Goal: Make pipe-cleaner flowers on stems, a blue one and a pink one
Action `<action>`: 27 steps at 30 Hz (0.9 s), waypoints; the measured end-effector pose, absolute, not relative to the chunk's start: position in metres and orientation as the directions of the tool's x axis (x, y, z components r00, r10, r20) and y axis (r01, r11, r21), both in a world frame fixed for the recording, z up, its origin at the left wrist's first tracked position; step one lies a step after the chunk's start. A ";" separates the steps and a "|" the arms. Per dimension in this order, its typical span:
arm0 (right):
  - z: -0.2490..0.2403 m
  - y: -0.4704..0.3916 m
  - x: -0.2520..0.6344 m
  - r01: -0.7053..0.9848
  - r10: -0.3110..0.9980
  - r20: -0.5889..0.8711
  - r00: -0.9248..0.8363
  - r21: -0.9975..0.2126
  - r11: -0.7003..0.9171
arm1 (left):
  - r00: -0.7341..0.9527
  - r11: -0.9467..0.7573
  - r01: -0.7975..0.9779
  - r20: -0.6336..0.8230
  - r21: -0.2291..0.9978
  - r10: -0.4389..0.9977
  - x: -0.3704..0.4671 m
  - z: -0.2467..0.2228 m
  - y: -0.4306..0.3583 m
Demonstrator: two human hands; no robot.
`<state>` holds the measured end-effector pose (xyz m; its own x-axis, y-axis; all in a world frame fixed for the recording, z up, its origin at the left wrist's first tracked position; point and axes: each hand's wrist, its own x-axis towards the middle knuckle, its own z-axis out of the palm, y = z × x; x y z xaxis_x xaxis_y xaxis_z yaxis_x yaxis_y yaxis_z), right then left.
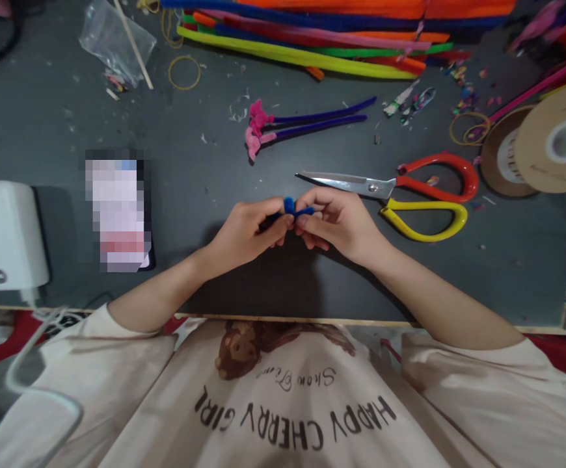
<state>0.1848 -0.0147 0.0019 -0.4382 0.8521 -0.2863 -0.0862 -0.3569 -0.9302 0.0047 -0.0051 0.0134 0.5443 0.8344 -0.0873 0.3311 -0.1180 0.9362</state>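
My left hand (252, 227) and right hand (337, 224) both pinch a small, fuzzy, bright-blue pipe-cleaner piece (289, 206), bent, with short lobes poking up and sideways.

A power bank (7, 234) sits at the left edge, a phone (117, 214) near it; bag (98, 39), stick (135, 49), rubber band (170, 73) upper left; spools (531, 153) upper right.

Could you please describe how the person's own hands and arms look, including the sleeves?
Both the left hand and the right hand are ungloved, with no ring visible on the fingers. The wrists carry no watch or bracelet. Loose, pale cream sleeves leave the forearms bare.
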 end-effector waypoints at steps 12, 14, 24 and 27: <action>0.004 -0.021 0.195 0.306 0.769 0.311 -0.558 -0.785 0.539 | 0.709 0.703 -0.007 -0.492 0.711 0.505 0.003 0.025 -0.001; 0.002 -0.021 0.196 0.311 0.745 0.297 -0.598 -0.771 0.556 | 0.727 0.700 0.014 -0.488 0.714 0.483 0.003 0.027 -0.001; 0.010 -0.018 0.181 -0.174 0.769 -0.391 -0.506 -0.827 -0.535 | 0.544 -0.516 0.342 0.283 0.785 0.790 -0.001 0.012 -0.005; 0.012 -0.016 0.179 -0.231 0.719 -0.485 -0.498 -0.725 -0.649 | 0.544 -0.696 0.415 0.453 0.586 0.707 -0.001 0.002 -0.006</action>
<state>0.1794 -0.0163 0.0123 -0.4982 0.7191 -0.4846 -0.2309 -0.6487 -0.7252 -0.0009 -0.0059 0.0021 0.5437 0.7065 0.4530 0.4153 -0.6955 0.5863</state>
